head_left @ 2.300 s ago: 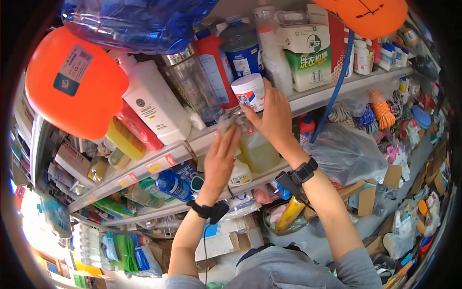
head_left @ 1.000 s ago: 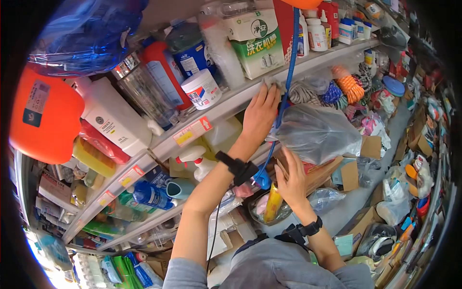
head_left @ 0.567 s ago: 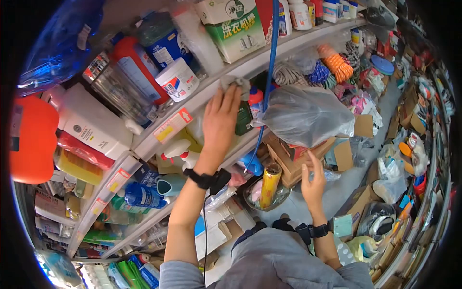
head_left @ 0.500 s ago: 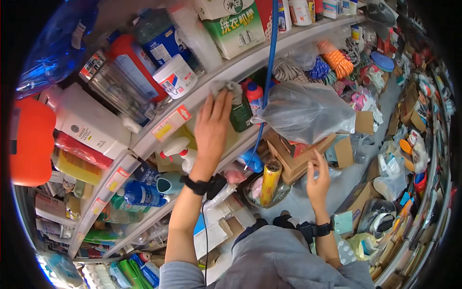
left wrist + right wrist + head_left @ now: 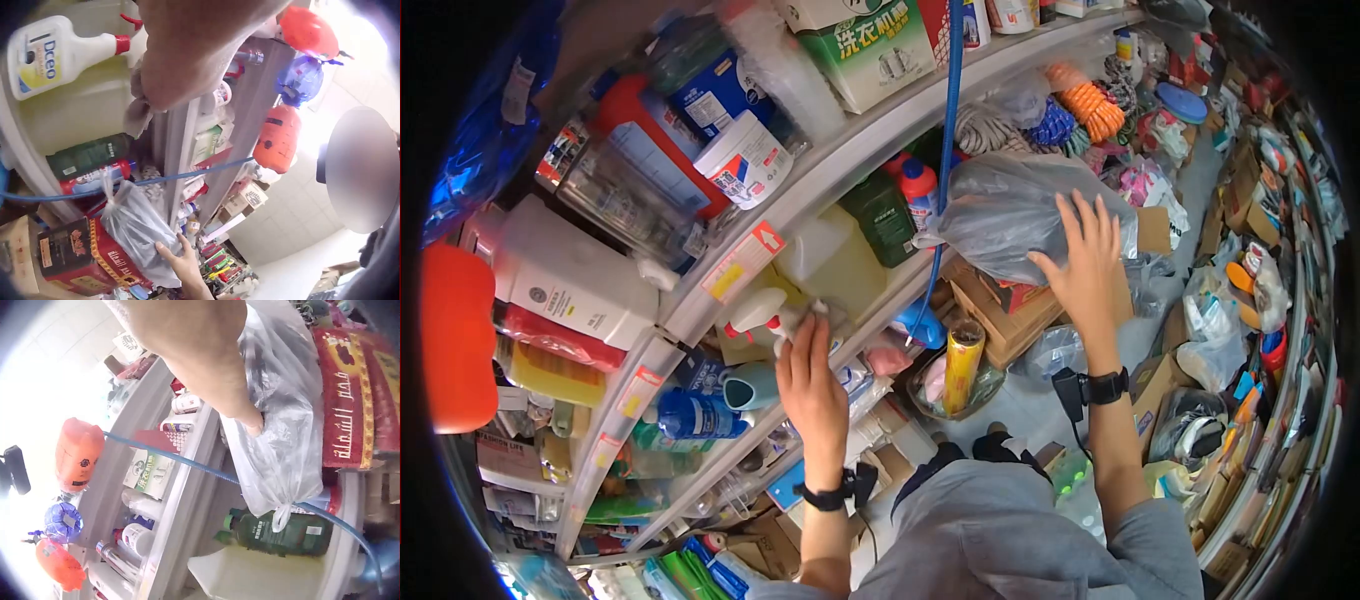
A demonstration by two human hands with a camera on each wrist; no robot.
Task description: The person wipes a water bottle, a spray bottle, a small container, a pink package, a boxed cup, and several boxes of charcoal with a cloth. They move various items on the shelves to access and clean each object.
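In the head view my left hand point(image 5: 812, 405) holds a crumpled grey cloth point(image 5: 822, 308), which peeks out at the fingertips. It is at the lower shelf, right beside a white spray bottle point(image 5: 758, 310) with red trim. Behind it stands a jug of pale yellow liquid point(image 5: 840, 262). The left wrist view shows the cloth point(image 5: 139, 115) hanging below the hand. My right hand point(image 5: 1092, 265), its fingers spread, touches a tied grey plastic bag point(image 5: 1010, 215). In the right wrist view its thumb lies against the bag point(image 5: 284, 444).
A blue hose point(image 5: 948, 150) hangs in front of the shelves. On the upper shelf edge sits a white tub point(image 5: 745, 165). A dark green bottle point(image 5: 887, 215) stands beside the jug. Below the bag is an open cardboard box point(image 5: 1000, 320), and a yellow roll point(image 5: 963, 365) stands nearby.
My left hand wiped along the upper shelf edge with the cloth, then dropped to the lower shelf by the spray bottle. The right hand left the tub, lowered, then rose onto the bag.
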